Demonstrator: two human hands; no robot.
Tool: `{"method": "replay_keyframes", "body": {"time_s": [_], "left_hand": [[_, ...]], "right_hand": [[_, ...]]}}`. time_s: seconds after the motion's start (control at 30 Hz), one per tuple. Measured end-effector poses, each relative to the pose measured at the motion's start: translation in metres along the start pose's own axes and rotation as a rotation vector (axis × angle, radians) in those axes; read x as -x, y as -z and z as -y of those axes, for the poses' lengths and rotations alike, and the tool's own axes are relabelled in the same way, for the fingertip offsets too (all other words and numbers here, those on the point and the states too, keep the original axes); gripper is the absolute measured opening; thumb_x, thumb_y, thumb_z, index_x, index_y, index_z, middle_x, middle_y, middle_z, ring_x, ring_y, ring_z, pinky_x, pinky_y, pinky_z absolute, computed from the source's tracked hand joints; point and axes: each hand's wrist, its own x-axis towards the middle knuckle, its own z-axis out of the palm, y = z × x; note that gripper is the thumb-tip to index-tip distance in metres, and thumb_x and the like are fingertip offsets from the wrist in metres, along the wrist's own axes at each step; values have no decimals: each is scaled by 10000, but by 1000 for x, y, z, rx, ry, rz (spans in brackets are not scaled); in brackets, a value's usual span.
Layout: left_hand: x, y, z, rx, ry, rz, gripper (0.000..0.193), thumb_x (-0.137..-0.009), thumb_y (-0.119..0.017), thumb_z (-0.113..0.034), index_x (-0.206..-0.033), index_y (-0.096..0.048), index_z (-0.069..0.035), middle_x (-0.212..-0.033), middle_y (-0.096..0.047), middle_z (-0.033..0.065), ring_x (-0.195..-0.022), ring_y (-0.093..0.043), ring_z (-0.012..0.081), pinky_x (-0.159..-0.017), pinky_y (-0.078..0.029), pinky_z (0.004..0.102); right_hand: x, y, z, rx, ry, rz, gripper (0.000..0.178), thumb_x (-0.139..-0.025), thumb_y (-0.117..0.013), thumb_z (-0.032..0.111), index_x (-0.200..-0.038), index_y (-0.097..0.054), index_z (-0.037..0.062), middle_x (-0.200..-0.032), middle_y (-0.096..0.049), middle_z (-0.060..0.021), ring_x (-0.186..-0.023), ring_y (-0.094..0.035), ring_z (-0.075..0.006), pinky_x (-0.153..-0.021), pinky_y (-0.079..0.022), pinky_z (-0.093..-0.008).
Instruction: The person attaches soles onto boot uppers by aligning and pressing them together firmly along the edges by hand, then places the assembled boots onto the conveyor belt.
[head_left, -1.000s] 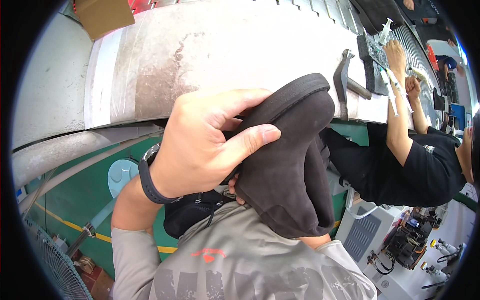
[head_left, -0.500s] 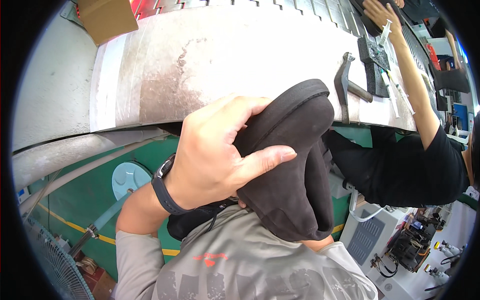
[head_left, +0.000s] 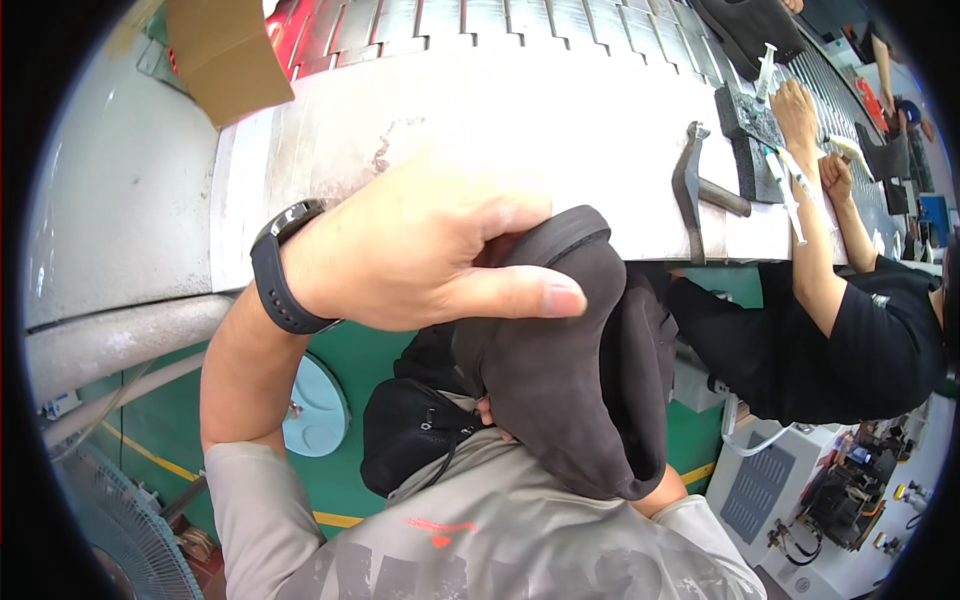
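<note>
A dark brown suede-looking shoe [head_left: 550, 385] is held upright in front of my body, its thick sole edge and rounded end toward the bench and its opening facing right. My left hand [head_left: 440, 255], with a dark watch on the wrist, is closed over the upper end; the thumb presses across the upper and the other fingers reach over behind the sole. My right hand [head_left: 486, 410] is mostly hidden behind the shoe. A few of its fingertips show at the shoe's left side, and its forearm appears at the lower right.
A hammer [head_left: 690, 185], black foam blocks [head_left: 748, 140] and several syringes [head_left: 787, 200] lie on the white bench [head_left: 460, 130]. A co-worker's arm [head_left: 815, 240] extends over its right end. A cardboard box [head_left: 232, 60] stands far left; a light-blue round stool [head_left: 315, 405] is below.
My left hand and the shoe's upper end have shifted lower in relation to each other, with the hand now across the top. The co-worker's hand has drawn back, and a second one shows.
</note>
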Motion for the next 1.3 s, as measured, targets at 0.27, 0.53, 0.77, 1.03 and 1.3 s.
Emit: {"method": "replay_keyframes", "body": {"time_s": [0.27, 0.53, 0.77, 1.03, 1.3], "left_hand": [[12, -12, -5, 137, 104, -31, 388, -995, -734, -271, -807, -520, -8, -696, -474, 177, -616, -507, 390, -574, -420, 447], [19, -35, -18, -3, 298, -313, 458, -1105, -619, -338, -798, -526, -11, -673, -455, 153, -584, -472, 334, -566, -427, 401], [20, -38, -19, 163, 425, -358, 455, -1145, -569, -305, -804, -585, -4, -675, -470, 118, -592, -454, 222, -578, -431, 356], [12, -12, -40, 237, 487, -255, 457, -1109, -625, -299, -782, -601, 20, -619, -502, 111, -573, -473, 182, -562, -439, 349], [13, 12, -56, -91, 383, -47, 457, -1125, -545, -256, -762, -585, 19, -671, -512, 165, -574, -497, 298, -571, -404, 409]], "right_hand": [[-6, -11, 5, 345, 215, -128, 562, -1091, -626, 266, -1559, -411, 44, -1481, -535, -105, -1340, -530, -160, -1138, -442, -333], [-2, -21, 31, 124, 8, -50, 493, -1003, -778, 242, -1415, -606, 33, -1307, -691, -102, -1171, -659, -157, -1024, -541, -378], [-6, -19, 29, 145, 40, -239, 501, -999, -751, 292, -1403, -586, 45, -1315, -649, -86, -1198, -609, -174, -1049, -482, -361], [2, -17, 2, 260, 147, -139, 623, -1098, -596, 320, -1593, -376, 14, -1590, -442, -119, -1465, -410, -213, -1246, -281, -367], [16, 4, -8, 653, 261, -33, 702, -1132, -539, 357, -1665, -296, -29, -1701, -356, -162, -1552, -367, -250, -1303, -237, -370]]}}
